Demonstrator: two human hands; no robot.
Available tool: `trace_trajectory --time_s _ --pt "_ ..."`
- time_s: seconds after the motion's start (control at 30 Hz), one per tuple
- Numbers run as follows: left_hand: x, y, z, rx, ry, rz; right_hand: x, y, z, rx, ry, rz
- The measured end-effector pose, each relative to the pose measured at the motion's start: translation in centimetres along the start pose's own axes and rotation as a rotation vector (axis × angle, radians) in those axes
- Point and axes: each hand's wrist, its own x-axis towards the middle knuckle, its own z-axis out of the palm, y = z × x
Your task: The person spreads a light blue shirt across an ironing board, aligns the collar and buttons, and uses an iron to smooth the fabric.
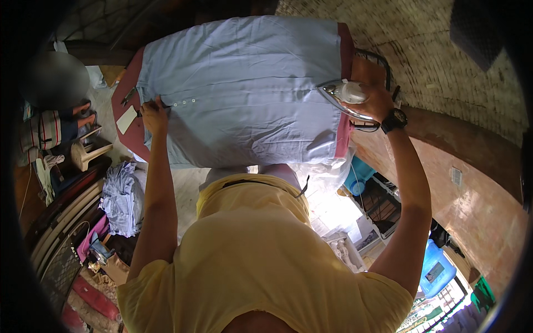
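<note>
- Lt-blue garment w/ small white buttons (250,83) is spread across upper ctr of frame, draped over ironing board w/ maroon cover (131,135); creases are seen, esp. near its lower edge.
- Clothes iron (355,93) is set at garment's R end, upper R of ctr, tip pointed L.
- Iron's handle is gripped by R hand (378,104), fingers wrapped round it; black wristwatch (395,120) is worn on that wrist.
- Garment's L part is touched by L hand (154,115); whether cloth is pinched or only pressed can't be told.
- White tag (126,120) is seen just L of that hand, w/ small dark snips (129,96) laid above it on the maroon cover.
- Wooden stool (86,154) is placed mid-L, near a 2nd person's sandalled feet (84,114).
- Pile of lt-blue clothes (121,197) is heaped below, L of ctr.
- Blue water jug (437,269) is stood lower R.
</note>
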Motion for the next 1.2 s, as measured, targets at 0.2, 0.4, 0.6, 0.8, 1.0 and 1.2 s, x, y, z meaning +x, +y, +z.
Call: trace_trajectory --time_s 0.2,0.4,0.6,0.8,1.0,1.2 --pt "0.1 0.6 -0.6 0.056 -0.069 0.002 0.3 1.9 2.4 -0.013 -0.057 -0.019" --pt "0.3 -0.8 -0.6 0.161 0.006 0.009 0.3 2.9 2.6 0.097 -0.075 -0.044" --pt "0.0 -0.7 -0.2 0.145 0.006 -0.001 0.6 1.7 2.1 0.004 -0.092 -0.046" --pt "0.0 -0.6 0.1 0.169 -0.012 -0.060 1.4 1.4 3.0 -0.017 -0.071 -0.117" --pt "-0.1 -0.7 0.1 0.188 0.022 -0.044 1.3 1.0 3.2 -0.016 -0.084 -0.099" --pt "-0.1 -0.4 0.0 0.175 0.029 -0.054 1.7 0.2 3.7 -0.042 -0.067 -0.118"
